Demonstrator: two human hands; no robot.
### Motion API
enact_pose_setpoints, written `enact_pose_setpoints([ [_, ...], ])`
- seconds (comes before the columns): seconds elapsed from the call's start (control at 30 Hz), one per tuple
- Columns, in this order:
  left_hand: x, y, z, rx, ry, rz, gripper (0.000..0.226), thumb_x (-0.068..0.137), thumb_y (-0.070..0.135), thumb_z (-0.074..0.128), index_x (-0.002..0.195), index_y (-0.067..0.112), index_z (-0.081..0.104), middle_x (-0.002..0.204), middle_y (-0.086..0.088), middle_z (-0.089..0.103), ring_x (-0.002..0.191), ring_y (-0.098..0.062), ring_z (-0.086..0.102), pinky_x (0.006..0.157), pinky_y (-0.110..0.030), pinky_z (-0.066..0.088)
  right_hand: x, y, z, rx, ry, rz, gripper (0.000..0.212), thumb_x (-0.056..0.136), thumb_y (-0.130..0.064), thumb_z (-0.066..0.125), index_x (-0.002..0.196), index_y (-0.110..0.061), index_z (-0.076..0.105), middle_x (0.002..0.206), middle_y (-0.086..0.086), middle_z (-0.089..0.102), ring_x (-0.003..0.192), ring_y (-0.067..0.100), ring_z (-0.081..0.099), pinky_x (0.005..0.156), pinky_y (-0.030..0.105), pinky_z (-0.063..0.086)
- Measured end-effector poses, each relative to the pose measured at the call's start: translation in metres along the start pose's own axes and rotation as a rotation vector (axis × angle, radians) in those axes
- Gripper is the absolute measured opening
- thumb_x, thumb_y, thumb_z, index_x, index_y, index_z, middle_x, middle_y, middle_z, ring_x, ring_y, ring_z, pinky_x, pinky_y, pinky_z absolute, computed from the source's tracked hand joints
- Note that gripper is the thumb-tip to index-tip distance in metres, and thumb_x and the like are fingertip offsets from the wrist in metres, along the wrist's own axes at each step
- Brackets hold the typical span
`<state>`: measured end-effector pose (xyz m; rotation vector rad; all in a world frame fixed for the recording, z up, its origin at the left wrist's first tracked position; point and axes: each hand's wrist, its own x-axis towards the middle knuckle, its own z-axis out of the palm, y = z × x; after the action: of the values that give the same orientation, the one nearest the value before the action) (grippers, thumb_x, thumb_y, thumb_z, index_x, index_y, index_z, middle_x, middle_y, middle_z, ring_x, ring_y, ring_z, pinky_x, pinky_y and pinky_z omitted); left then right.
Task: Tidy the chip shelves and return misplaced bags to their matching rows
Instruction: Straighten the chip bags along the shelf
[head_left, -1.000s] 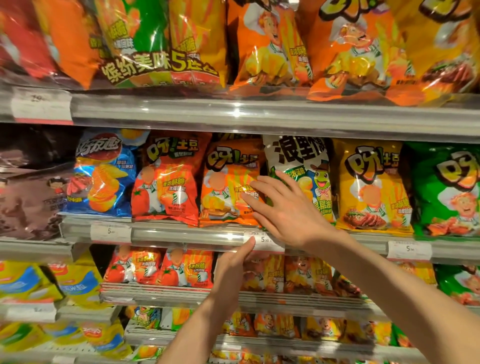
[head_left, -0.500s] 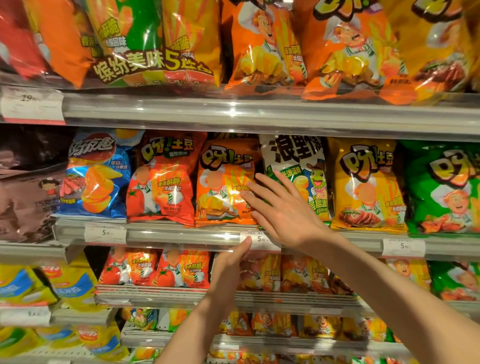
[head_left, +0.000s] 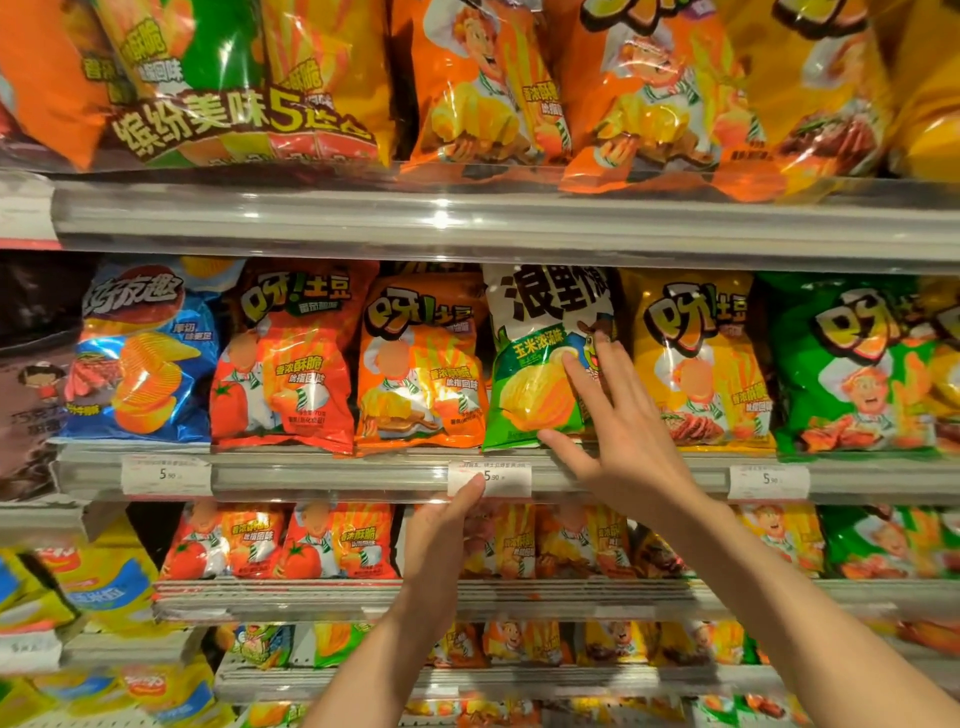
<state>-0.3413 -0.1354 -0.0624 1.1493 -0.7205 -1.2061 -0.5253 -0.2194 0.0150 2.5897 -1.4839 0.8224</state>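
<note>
Misplaced white-green bag (head_left: 540, 358) under your right hand (head_left: 618, 436), fingers spread flat on it. Left hand (head_left: 441, 540) relaxed, fingertip touching price tag (head_left: 506, 475) below. Bag probably light, puffy, slippery; pinch top seam.

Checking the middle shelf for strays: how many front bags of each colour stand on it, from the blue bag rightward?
Blue bag: 1
Red bag: 1
Orange bag: 1
White and green bag: 1, under the right hand
Yellow bag: 1
Green bag: 1
Total: 6
</note>
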Motion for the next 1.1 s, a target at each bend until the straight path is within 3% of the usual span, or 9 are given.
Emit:
enact_pose_setpoints([
  [0.17,0.002,-0.002,-0.002,0.021,0.008,0.013,0.051,0.077,0.058,0.071,0.084,0.008,0.08,0.078,-0.011,0.067,0.075,-0.022,0.059,0.071,-0.034,0.043,-0.001,-0.007,0.007,0.027,0.079,0.008,0.08,0.096,-0.059,0.053,0.161,-0.034,0.013,0.171,-0.001,-0.011,0.157,0.016,-0.01,0.122,0.032,0.001],
  [0.27,0.004,-0.003,-0.002,0.044,0.034,0.016,0.071,0.07,0.066,0.073,0.089,-0.003,0.076,0.079,-0.014,0.067,0.076,-0.024,0.061,0.072,-0.037,0.045,-0.001,-0.006,0.009,0.031,0.104,0.0,0.078,0.096,-0.057,0.054,0.161,-0.031,0.018,0.171,0.005,-0.002,0.158,0.024,-0.002,0.125,0.042,0.014],
  [0.37,0.006,-0.005,-0.002,0.061,0.061,0.015,0.077,0.069,0.067,0.072,0.089,-0.007,0.073,0.077,-0.013,0.067,0.073,-0.024,0.059,0.071,-0.038,0.043,-0.002,-0.006,0.01,0.011,0.1,-0.023,0.076,0.097,-0.058,0.048,0.161,-0.033,0.015,0.171,0.01,-0.001,0.158,0.028,0.0,0.124,0.05,0.02],
  [0.5,0.008,-0.006,0.0,0.063,0.076,0.009,0.074,0.07,0.066,0.073,0.083,-0.007,0.071,0.075,-0.013,0.066,0.071,-0.023,0.056,0.072,-0.039,0.041,-0.002,-0.006,0.013,-0.035,0.094,-0.03,0.074,0.098,-0.058,0.046,0.161,-0.034,0.015,0.171,0.01,-0.001,0.158,0.027,-0.002,0.123,0.047,0.017],
  [0.7,0.009,-0.005,0.002,0.08,0.093,0.0,0.06,0.068,0.066,0.073,0.077,0.007,0.07,0.072,-0.013,0.063,0.068,-0.022,0.054,0.07,-0.039,0.042,-0.002,-0.007,0.014,-0.041,0.081,-0.019,0.075,0.098,-0.059,0.045,0.161,-0.036,0.013,0.171,0.009,-0.002,0.158,0.026,-0.005,0.124,0.045,0.014],
  [0.87,0.008,-0.003,0.002,0.073,0.126,-0.026,0.043,0.08,0.052,0.078,0.069,0.011,0.069,0.068,-0.011,0.063,0.067,-0.025,0.054,0.069,-0.042,0.043,-0.002,-0.008,0.016,-0.01,0.086,-0.002,0.075,0.096,-0.06,0.044,0.161,-0.037,0.013,0.171,0.007,-0.002,0.158,0.025,-0.004,0.124,0.049,0.017],
  [1.1,0.005,0.0,-0.001,0.09,0.128,-0.057,0.045,0.075,0.057,0.081,0.06,0.018,0.066,0.067,-0.009,0.062,0.067,-0.024,0.054,0.07,-0.04,0.046,-0.007,-0.013,0.02,0.064,0.109,0.021,0.078,0.098,-0.052,0.052,0.161,-0.037,0.009,0.171,0.002,-0.011,0.157,0.021,-0.014,0.126,0.053,0.013],
])
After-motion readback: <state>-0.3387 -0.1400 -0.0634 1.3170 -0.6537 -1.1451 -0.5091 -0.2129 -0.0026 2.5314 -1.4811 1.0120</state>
